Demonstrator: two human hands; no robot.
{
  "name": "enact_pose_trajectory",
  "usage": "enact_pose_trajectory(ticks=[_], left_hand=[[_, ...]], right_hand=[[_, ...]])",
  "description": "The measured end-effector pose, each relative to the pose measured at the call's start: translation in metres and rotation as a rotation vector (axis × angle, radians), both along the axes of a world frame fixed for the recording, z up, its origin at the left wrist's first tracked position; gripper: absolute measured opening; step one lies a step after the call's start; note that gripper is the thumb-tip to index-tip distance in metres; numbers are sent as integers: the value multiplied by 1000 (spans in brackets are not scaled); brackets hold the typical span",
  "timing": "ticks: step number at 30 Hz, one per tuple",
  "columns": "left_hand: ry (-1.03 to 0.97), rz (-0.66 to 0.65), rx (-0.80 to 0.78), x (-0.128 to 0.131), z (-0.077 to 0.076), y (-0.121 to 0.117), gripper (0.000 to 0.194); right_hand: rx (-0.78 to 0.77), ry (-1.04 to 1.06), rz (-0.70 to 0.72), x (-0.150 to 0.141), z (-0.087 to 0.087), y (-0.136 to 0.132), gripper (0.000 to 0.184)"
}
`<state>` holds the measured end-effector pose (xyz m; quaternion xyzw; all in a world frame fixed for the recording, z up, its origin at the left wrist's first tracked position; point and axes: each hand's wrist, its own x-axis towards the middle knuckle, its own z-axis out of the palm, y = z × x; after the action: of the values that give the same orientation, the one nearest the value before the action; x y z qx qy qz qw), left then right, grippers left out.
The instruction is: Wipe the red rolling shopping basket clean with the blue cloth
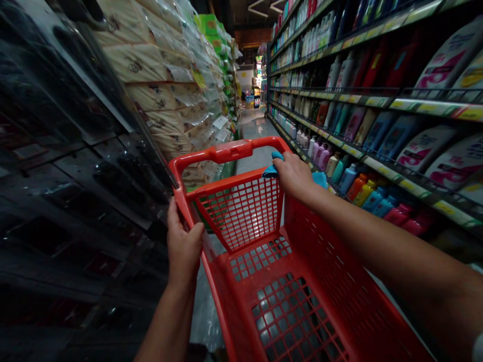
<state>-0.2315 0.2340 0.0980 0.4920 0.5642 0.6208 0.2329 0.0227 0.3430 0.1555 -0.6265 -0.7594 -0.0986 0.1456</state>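
Cloth [272, 168], blue, pinched by my right hand's [296, 176] fingers [285, 161] against the red cart's rim [211, 153]; my left hand [183, 249] grips that rim too. A slack grip could drop it; swerving could hit shelf bottles [372, 193].

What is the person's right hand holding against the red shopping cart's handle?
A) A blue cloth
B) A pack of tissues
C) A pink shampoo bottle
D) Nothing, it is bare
A. The right hand is closed on the red plastic cart handle, with a crumpled blue cloth showing between the hand and the handle.
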Motion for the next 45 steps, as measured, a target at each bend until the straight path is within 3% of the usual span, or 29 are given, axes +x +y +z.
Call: enact_pose_trajectory(ticks=[4, 9, 11, 14, 18, 20, 24, 29, 34, 38, 40, 42, 45], left_hand=[[-34, 31, 85, -2, -7, 3, 93], [-4, 34, 112, -6, -15, 8, 92], [12, 28, 116, -9, -18, 9, 93], [35, 24, 121, -13, -23, 10, 94], [47, 25, 119, -17, -28, 10, 94], [51, 21, 127, -17, -31, 10, 94], [61, 10, 147, -17, -34, 9, 94], [70, 10, 142, -17, -36, 9, 93], [78, 7, 130, -17, -36, 8, 92], [76, -5, 124, -16, -35, 8, 94], [72, -13, 124, -16, -35, 9, 95], [66, -17, 125, -15, -35, 10, 95], [56, -19, 128, -14, -34, 11, 95]], right_hand=[[-72, 6, -30, -49, 1, -2, 34], [-65, 33, 276, -127, 1, -42, 40], [-31, 54, 414, -146, -3, -50, 40], [46, 59, 556, -150, -13, -48, 44], [111, 179, 351, -137, -27, -40, 50], [139, 231, 339, -139, -37, -41, 51], [240, 233, 504, -153, -81, -42, 50], [285, 212, 570, -160, -164, -37, 44], [106, 101, 682, -137, -238, -51, 48], [-83, 12, 754, -102, -278, -65, 39], [-111, 23, 719, -88, -284, -66, 34], [-79, 88, 642, -80, -276, -62, 29], [95, 281, 466, -79, -235, -42, 28]])
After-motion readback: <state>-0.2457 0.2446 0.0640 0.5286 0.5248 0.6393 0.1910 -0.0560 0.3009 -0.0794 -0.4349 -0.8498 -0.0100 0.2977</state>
